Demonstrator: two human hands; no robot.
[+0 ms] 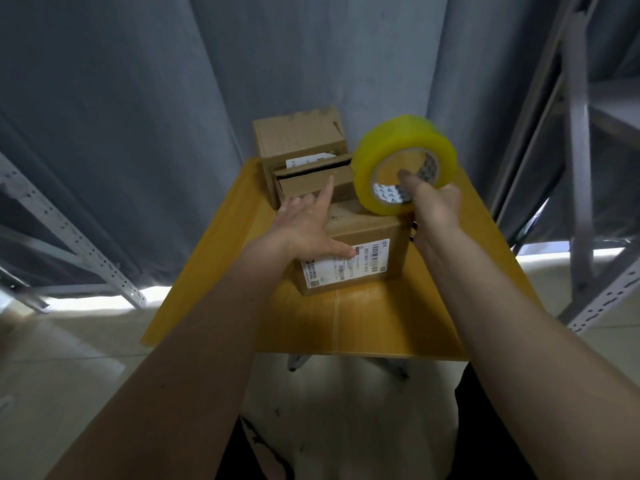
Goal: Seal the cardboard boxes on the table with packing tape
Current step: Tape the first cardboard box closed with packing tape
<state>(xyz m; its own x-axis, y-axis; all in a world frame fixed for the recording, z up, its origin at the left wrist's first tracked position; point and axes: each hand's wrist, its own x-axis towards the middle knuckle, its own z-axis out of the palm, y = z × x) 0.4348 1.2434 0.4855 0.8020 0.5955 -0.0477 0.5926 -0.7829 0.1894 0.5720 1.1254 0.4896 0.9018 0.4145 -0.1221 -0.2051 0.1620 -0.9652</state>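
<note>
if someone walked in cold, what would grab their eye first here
The big yellow tape roll, raised over the far right edge of the near cardboard box, stands out first; the right hand holds it with fingers through its core. Next comes the left hand resting on that box's top, index finger pointing ahead. Behind, two more boxes sit at the back of the yellow table.

Yellow translucent tape roll (pixel 403 164), white printed core. Brown cardboard boxes (pixel 349 251), white barcode label (pixel 346 266) in black print. Yellow-orange bench (pixel 374 320). Grey curtain (pixel 138 116), grey perforated shelving (pixel 581 168).
</note>
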